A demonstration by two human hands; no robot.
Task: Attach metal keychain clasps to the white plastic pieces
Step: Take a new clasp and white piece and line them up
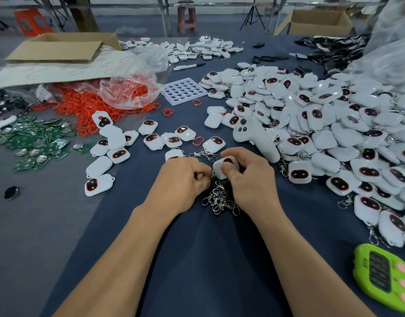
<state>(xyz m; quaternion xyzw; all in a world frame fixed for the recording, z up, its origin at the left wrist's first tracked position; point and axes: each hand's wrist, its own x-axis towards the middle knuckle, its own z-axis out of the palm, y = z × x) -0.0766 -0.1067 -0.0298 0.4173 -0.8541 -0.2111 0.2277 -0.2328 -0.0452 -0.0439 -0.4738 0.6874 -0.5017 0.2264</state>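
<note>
while the right hand gripped one white plastic piece between thumb and curled fingers, just above the pile of loose clasps on the dark cloth, the left hand had its fingers curled tight in a pinch at the piece's left corner. what it pinched was mostly hidden; a glint of metal there suggested the ring of a clasp. the step looked like threading that ring through the piece's small loop. doing it well called for the right hand to keep the piece steady, loop corner turned toward the left, and for the ring's split to be fed fully round so it closed. bare pieces lay to the left and the finished heap to the right, where the done one belonged.
</note>
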